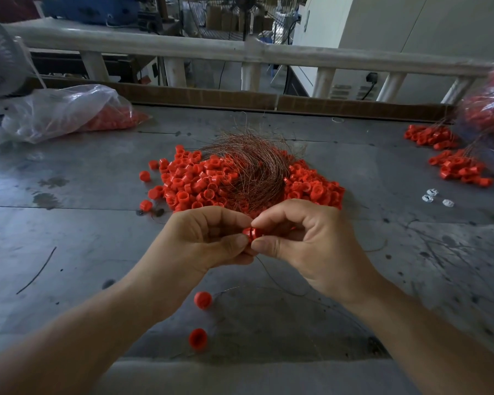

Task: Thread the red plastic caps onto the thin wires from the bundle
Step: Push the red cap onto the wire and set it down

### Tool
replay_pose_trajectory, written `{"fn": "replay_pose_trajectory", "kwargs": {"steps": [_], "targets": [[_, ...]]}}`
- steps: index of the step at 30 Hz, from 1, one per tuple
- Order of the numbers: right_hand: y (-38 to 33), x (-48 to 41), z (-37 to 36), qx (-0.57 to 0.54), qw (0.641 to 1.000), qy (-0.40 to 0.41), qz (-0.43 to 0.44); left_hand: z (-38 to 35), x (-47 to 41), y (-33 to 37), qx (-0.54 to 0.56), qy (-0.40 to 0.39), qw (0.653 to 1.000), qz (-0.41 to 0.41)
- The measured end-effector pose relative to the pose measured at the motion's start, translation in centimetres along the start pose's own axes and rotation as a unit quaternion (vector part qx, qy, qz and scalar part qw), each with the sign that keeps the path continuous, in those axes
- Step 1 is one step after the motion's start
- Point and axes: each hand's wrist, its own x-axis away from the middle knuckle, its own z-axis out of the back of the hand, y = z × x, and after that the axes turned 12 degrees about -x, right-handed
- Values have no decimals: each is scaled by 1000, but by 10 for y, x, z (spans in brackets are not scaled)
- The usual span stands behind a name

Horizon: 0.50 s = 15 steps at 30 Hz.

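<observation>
Red cap [250, 234] is pinched between the curled fingertips of a left hand [208, 238] and right hand [305, 240], both closed tight on it above a grey table [83, 252], near the cap pile [188, 183] and wire bundle [251, 169].

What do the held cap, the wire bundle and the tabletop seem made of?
Held cap: glossy red plastic, moulded ridges catching light. Wire bundle: thin metal, coppery-brown sheen, probably. Tabletop: likely sheet metal, dull grey, scratched, stained.
</observation>
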Motion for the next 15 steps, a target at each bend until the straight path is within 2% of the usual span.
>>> {"fn": "replay_pose_trajectory", "kwargs": {"steps": [9, 15], "targets": [[-2, 1, 0, 22, 1000, -6, 1, 0, -2, 0, -46, -10, 999, -6], [-3, 1, 1, 15, 1000, -8, 0, 2, -1, 0, -34, -35, 999, 1]]}}
